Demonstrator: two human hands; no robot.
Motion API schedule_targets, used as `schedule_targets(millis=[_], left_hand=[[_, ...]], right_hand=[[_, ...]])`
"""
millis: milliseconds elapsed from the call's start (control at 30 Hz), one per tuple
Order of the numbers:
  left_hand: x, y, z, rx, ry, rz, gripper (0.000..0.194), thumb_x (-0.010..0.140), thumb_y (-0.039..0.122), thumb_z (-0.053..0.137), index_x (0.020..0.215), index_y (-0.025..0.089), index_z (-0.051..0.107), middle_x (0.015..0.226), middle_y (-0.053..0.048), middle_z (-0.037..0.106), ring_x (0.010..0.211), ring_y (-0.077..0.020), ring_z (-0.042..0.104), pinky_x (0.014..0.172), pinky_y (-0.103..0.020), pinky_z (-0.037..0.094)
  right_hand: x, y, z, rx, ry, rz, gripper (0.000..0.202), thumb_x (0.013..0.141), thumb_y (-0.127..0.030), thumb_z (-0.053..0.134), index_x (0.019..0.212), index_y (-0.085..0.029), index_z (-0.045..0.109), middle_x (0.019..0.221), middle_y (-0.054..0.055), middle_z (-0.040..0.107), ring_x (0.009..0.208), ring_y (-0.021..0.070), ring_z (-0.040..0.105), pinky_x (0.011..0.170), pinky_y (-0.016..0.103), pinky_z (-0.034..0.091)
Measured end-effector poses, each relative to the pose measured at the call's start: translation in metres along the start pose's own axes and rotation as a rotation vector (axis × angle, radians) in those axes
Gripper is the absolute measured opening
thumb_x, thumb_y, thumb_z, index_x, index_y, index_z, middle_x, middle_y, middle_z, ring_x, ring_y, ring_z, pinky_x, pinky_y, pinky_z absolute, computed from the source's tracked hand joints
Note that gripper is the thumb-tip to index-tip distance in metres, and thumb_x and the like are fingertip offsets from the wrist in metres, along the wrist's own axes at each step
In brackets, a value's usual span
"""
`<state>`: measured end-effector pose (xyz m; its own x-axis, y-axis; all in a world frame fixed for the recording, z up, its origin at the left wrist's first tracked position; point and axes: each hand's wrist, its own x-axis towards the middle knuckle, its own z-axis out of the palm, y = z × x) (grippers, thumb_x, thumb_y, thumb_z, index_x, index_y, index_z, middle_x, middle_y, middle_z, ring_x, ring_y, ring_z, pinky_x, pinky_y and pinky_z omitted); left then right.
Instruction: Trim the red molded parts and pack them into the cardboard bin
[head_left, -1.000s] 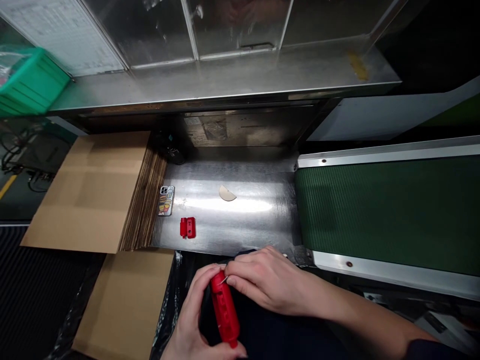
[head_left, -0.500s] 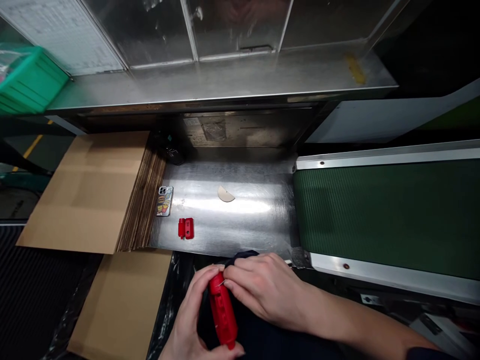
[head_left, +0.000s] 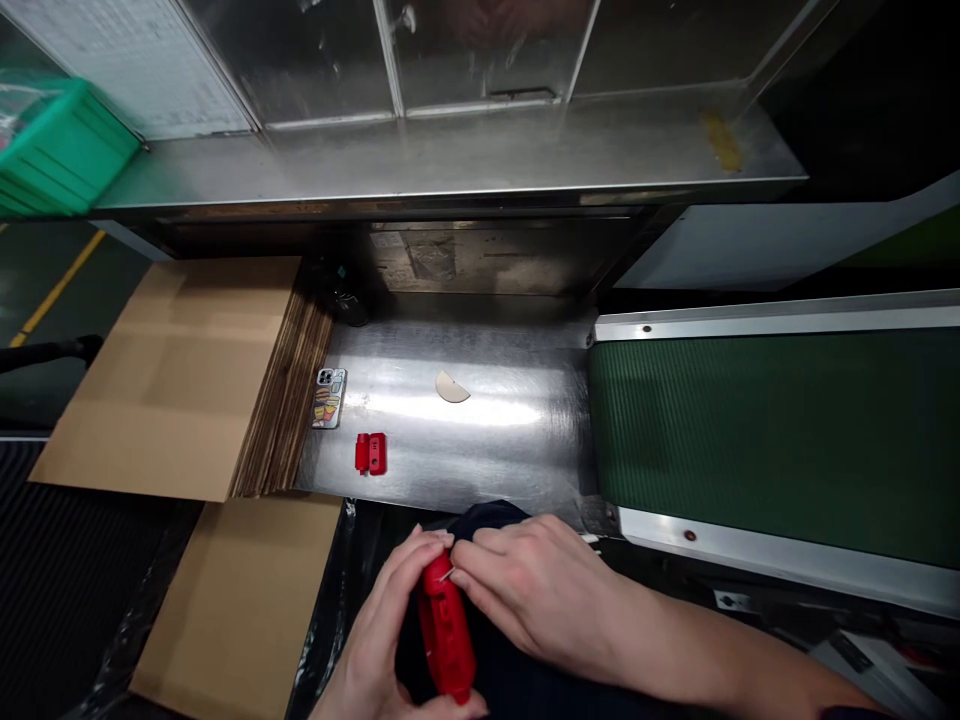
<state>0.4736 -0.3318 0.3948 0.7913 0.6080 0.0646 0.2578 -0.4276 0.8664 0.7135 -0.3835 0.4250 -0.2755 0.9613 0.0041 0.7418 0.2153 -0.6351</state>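
Observation:
My left hand (head_left: 382,630) is closed around a long red plastic part (head_left: 448,635), its fingers at the top end and the thumb at the bottom end. At the part's upper right side, my right hand (head_left: 532,580) pinches a thin, pale, pin-like piece (head_left: 448,575) against the red plastic; most of that piece is hidden by the fingertips. On the metal table (head_left: 495,465) beyond my hands lies a small red plastic piece (head_left: 370,454) with holes. Farther back lies a flat beige half-disc (head_left: 452,387).
A phone in a patterned case (head_left: 329,398) lies beside a tall stack of cardboard sheets (head_left: 172,370) on the left. To the right runs a green conveyor belt (head_left: 780,440). A metal shelf (head_left: 465,160) crosses the back, with a green bin (head_left: 67,150) at its left end.
The view has shifted slightly. Both hands keep the same hold on the red part, with only a very small movement of the right fingers.

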Motion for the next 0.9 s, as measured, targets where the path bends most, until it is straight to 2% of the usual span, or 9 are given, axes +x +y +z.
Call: schedule_targets(millis=[400,600,733,900], left_hand=[[0.000,0.007,-0.005,0.035,-0.078,-0.049,0.104,0.074,0.033,0.091,0.160,0.029,0.034,0.150,-0.017,0.054,0.140,-0.0412,0.051,0.117,-0.058,0.043],[0.006,0.010,-0.007,0.040,-0.082,-0.033,0.105,0.073,0.033,0.091,0.161,0.028,0.034,0.150,-0.017,0.054,0.140,-0.0404,0.052,0.117,-0.056,0.043],[0.007,0.011,-0.007,0.036,-0.089,-0.052,0.108,0.070,0.027,0.093,0.161,0.028,0.035,0.151,-0.018,0.053,0.140,-0.0425,0.051,0.115,-0.059,0.043],[0.007,0.011,-0.009,0.033,-0.111,-0.055,0.107,0.072,0.031,0.093,0.161,0.028,0.033,0.152,-0.019,0.051,0.142,-0.0437,0.049,0.113,-0.059,0.045]], right_hand=[[-0.002,0.003,-0.009,0.041,-0.175,0.019,0.031,0.112,-0.038,0.035,0.095,-0.021,0.055,0.080,-0.003,0.064,0.056,0.0140,0.042,0.055,0.033,0.018],[0.000,0.004,-0.010,0.058,-0.186,0.022,0.031,0.112,-0.038,0.035,0.096,-0.021,0.055,0.081,-0.003,0.064,0.056,0.0135,0.043,0.056,0.033,0.017],[0.000,0.006,-0.009,0.076,-0.204,0.040,0.030,0.112,-0.038,0.035,0.097,-0.021,0.055,0.082,-0.002,0.065,0.057,0.0132,0.045,0.057,0.033,0.017],[0.001,0.007,-0.014,0.109,-0.239,0.063,0.031,0.112,-0.039,0.035,0.097,-0.020,0.055,0.083,-0.001,0.066,0.059,0.0128,0.046,0.058,0.033,0.018]])
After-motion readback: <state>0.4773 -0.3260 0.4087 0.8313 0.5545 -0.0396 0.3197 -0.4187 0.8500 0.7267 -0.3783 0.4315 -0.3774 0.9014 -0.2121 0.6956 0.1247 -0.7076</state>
